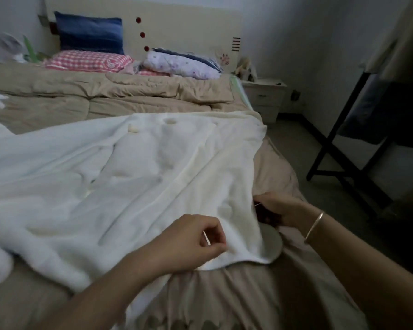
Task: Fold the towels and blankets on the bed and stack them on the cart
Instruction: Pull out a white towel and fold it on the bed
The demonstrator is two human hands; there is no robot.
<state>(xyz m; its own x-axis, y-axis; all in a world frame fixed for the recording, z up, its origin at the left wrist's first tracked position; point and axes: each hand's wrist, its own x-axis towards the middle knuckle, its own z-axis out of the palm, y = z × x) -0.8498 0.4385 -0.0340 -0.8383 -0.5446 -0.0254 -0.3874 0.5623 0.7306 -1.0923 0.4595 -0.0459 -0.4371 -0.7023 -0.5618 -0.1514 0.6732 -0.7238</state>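
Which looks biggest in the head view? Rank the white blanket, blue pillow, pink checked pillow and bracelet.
1. white blanket, also nearest.
2. blue pillow and pink checked pillow, too alike to rank.
3. bracelet, smallest despite nearness.

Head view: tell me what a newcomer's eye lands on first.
A white blanket lies across the middle of the bed. At its right edge the right hand grips the fabric; the left hand, fingers curled, is over its near edge. A blue pillow leans on the headboard, far left.
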